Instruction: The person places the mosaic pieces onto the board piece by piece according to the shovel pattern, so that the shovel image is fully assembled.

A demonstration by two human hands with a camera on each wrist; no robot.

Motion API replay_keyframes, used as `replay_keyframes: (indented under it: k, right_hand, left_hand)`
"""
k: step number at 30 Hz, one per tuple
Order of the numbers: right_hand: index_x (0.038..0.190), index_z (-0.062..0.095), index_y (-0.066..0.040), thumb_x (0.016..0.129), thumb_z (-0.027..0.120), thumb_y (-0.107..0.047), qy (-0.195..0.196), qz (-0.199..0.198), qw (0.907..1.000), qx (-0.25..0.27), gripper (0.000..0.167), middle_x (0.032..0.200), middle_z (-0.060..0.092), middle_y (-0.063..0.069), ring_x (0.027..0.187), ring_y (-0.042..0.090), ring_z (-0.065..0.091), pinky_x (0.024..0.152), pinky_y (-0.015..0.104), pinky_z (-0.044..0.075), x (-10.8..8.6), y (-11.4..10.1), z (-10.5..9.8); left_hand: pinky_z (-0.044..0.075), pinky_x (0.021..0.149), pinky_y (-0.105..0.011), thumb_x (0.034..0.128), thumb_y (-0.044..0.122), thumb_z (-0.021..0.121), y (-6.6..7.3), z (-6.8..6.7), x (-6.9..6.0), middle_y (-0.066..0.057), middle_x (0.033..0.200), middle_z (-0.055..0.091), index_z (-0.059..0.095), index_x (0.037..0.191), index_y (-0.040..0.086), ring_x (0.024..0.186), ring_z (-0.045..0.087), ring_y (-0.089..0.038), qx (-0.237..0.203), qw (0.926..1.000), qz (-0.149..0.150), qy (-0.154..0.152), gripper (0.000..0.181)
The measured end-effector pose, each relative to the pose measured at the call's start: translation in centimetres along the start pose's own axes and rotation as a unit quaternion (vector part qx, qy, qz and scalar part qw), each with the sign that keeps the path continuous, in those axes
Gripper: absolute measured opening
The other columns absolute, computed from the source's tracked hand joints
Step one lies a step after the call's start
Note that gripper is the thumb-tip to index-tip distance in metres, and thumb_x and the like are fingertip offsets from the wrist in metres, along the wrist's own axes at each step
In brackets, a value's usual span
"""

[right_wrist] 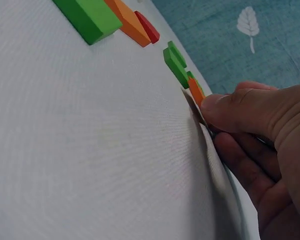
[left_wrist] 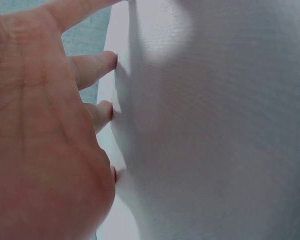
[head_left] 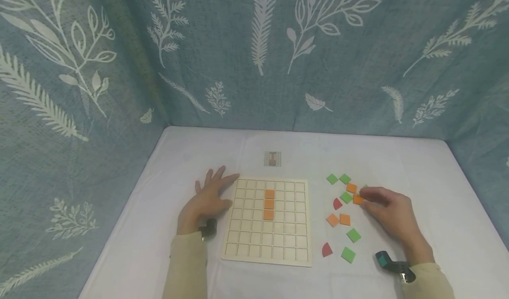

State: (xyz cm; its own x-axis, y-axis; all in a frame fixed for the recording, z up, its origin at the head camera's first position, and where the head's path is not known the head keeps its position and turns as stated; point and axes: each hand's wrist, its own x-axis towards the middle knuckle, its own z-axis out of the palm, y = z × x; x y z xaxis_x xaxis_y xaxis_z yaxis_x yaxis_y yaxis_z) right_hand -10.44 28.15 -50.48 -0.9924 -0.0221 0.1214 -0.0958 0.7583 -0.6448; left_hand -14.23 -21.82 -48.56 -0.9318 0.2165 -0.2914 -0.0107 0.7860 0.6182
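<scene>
My left hand (head_left: 207, 199) rests with spread fingers at the left edge of the pale gridded board (head_left: 246, 260); the left wrist view shows its palm (left_wrist: 45, 130) and fingertips on the white cloth. Three orange squares (head_left: 269, 204) lie in one column of the board. To the right of the board, my right hand (head_left: 393, 213) pinches an orange square (head_left: 358, 199) between thumb and fingers. In the right wrist view, that orange square (right_wrist: 196, 91) sticks out past the thumb of the right hand (right_wrist: 260, 130), low over the cloth.
Around the right hand lie several green squares (head_left: 347, 254), loose orange squares (head_left: 344, 219) and two red quarter-round pieces (head_left: 327, 249). A small printed grid card (head_left: 272, 159) sits behind the board. Patterned blue-green curtain (head_left: 238, 47) surrounds the white table (head_left: 199, 144).
</scene>
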Motion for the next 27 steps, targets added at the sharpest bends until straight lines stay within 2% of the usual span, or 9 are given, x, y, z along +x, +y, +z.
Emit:
replay_keyframes:
  k: [3, 5, 7, 14, 20, 27]
  right_hand:
    - [0.125, 0.081, -0.017, 0.089, 0.088, -0.009, 0.02, -0.005, 0.9998, -0.001, 0.037, 0.124, 0.083, 0.006, 0.118, -0.01, 0.065, 0.097, 0.001, 0.042, -0.3, 0.0, -0.1]
    - [0.123, 0.081, -0.017, 0.088, 0.09, -0.01, 0.03, -0.007, 0.9995, 0.005, 0.037, 0.121, 0.084, 0.005, 0.113, -0.026, 0.053, 0.096, -0.002, 0.04, -0.4, -0.2, -0.3]
    - [0.123, 0.082, -0.018, 0.088, 0.091, -0.012, 0.033, -0.009, 0.9993, 0.014, 0.036, 0.12, 0.084, 0.006, 0.11, -0.033, 0.046, 0.095, -0.003, 0.04, -0.6, -0.5, -0.5]
    - [0.121, 0.081, -0.011, 0.088, 0.089, -0.005, 0.04, -0.031, 0.9978, 0.042, 0.034, 0.117, 0.084, 0.01, 0.103, -0.028, 0.058, 0.094, -0.004, 0.044, -1.1, -2.1, -1.3]
    - [0.12, 0.081, -0.009, 0.085, 0.09, 0.002, 0.041, -0.061, 0.9953, 0.063, 0.038, 0.115, 0.084, 0.012, 0.104, -0.026, 0.062, 0.095, -0.003, 0.046, -1.3, -3.5, -1.5]
    - [0.117, 0.082, -0.009, 0.082, 0.09, 0.006, 0.034, -0.101, 0.9855, 0.132, 0.039, 0.11, 0.084, 0.012, 0.105, -0.014, 0.071, 0.098, 0.003, 0.051, -1.4, -5.7, -0.8]
  left_hand:
    - [-0.018, 0.126, -0.079, 0.0885, 0.007, 0.068, 0.1, 0.0, -0.1, -0.02, 0.185, 0.007, 0.045, 0.169, 0.021, 0.169, -0.014, -0.051, -0.001, 1.0, -0.001, -0.002, 0.084]
    - [-0.018, 0.127, -0.079, 0.0889, 0.007, 0.068, 0.2, 0.0, -0.1, -0.02, 0.185, 0.006, 0.045, 0.169, 0.021, 0.169, -0.014, -0.05, -0.001, 1.0, -0.002, -0.003, 0.084]
    - [-0.018, 0.127, -0.078, 0.0892, 0.007, 0.068, 0.2, 0.0, -0.2, -0.02, 0.185, 0.006, 0.045, 0.169, 0.021, 0.169, -0.014, -0.05, -0.002, 1.0, -0.002, -0.003, 0.084]
    - [-0.019, 0.127, -0.078, 0.0887, 0.007, 0.067, 0.1, 0.0, -0.2, -0.019, 0.185, 0.006, 0.045, 0.169, 0.022, 0.169, -0.014, -0.05, -0.004, 1.0, -0.001, 0.0, 0.084]
    - [-0.018, 0.127, -0.078, 0.0887, 0.007, 0.067, 0.1, 0.0, -0.2, -0.019, 0.185, 0.006, 0.045, 0.169, 0.022, 0.169, -0.014, -0.05, -0.005, 1.0, 0.0, 0.002, 0.085]
    - [-0.019, 0.127, -0.078, 0.0878, 0.006, 0.067, 0.1, 0.0, -0.2, -0.018, 0.185, 0.006, 0.045, 0.169, 0.023, 0.169, -0.015, -0.049, -0.009, 1.0, -0.004, 0.002, 0.085]
